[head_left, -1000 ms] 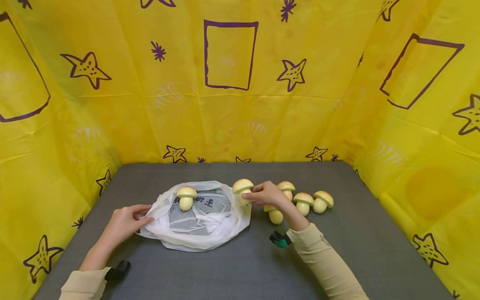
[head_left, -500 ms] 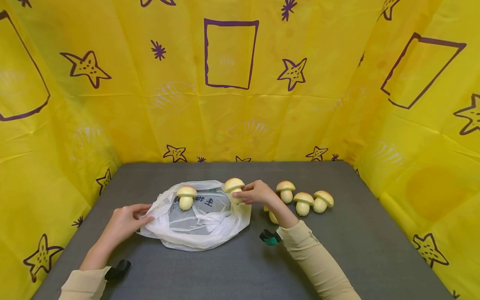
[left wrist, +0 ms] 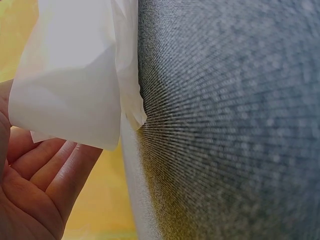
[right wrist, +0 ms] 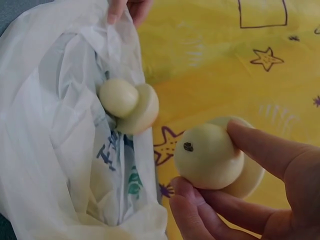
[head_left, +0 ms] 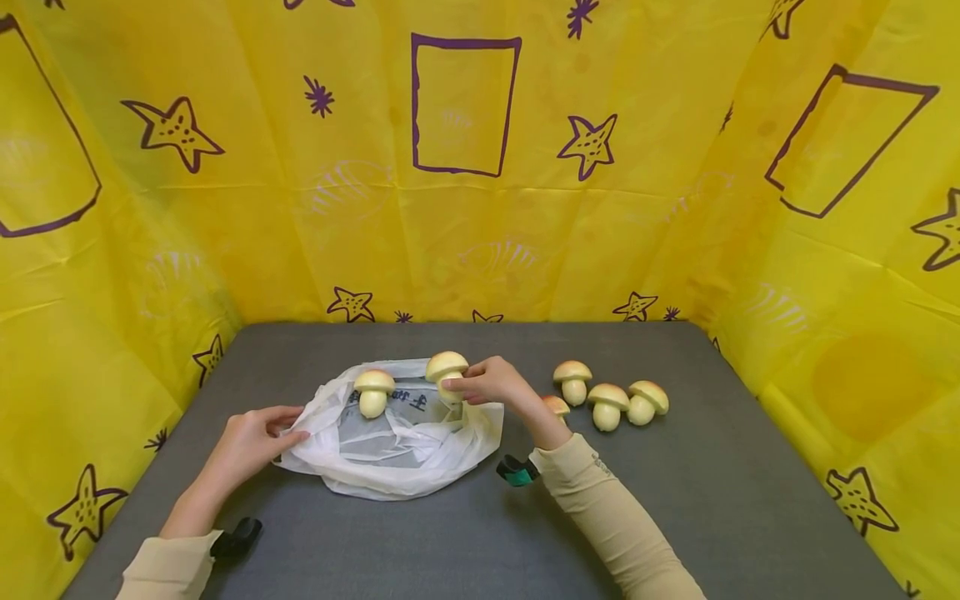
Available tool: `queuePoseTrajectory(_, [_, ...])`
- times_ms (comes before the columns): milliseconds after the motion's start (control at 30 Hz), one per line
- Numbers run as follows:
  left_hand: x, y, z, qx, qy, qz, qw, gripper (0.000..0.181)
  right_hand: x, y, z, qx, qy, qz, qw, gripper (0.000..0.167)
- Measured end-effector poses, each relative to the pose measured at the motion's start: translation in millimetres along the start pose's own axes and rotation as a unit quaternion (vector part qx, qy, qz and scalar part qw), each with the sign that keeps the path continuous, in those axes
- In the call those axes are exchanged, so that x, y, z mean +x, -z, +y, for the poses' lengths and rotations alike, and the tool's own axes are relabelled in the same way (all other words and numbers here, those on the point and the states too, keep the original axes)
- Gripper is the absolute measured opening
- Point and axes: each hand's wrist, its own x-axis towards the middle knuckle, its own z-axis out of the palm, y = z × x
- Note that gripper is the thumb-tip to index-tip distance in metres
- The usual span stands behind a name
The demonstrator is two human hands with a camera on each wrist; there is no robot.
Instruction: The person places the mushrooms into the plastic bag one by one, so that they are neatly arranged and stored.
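Observation:
A white plastic bag [head_left: 390,483] lies spread on the table with its mouth wide and dark printing inside. My left hand [head_left: 251,446] pinches the bag's left rim; the left wrist view shows the white film [left wrist: 70,100] between thumb and fingers. Inside the bag rests one toy mushroom [head_left: 372,393] with a pale stem and an orange-tinged cap. Over the bag's right part my right hand [head_left: 491,382] holds a second toy mushroom [head_left: 447,365], cap up. Thumb and fingers pinch its stem [right wrist: 207,155] in the right wrist view.
To the right on the grey table [head_left: 375,550] stand more toy mushrooms [head_left: 607,404]. One of them [head_left: 557,406] is partly hidden behind the right forearm. A yellow patterned cloth [head_left: 465,242] walls the table at the back and sides.
My right hand has carried its mushroom leftward, from the bag's right edge to above the bag's opening. The left hand stays in place on the rim.

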Motion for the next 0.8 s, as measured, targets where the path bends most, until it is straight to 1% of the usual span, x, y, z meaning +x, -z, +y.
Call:
queuePoseTrajectory(167, [-0.2, 0.1, 0.3, 0.002, 0.001, -0.003, 1.0, 0.042, 8.1, -8.4, -1.1, 0.01, -0.003, 0.003, 0.9999, 0.048])
queuePoseTrajectory(400, [-0.9, 1.1, 0.9, 0.002, 0.002, -0.004, 1.0, 0.043, 19.6, -20.0, -1.9, 0.028, -0.017, 0.002, 0.9994, 0.054])
queuePoseTrajectory(633, [-1.9, 0.6, -0.3, 0.005, 0.007, -0.006, 0.9999, 0.044, 30.0, -28.6, -0.6, 0.023, -0.03, 0.011, 0.9992, 0.048])
queuePoseTrajectory(800, [-3.0, 0.8, -0.2, 0.0, 0.007, -0.007, 1.0, 0.043, 33.8, -32.1, -0.1, 0.016, -0.037, 0.019, 0.999, 0.043])
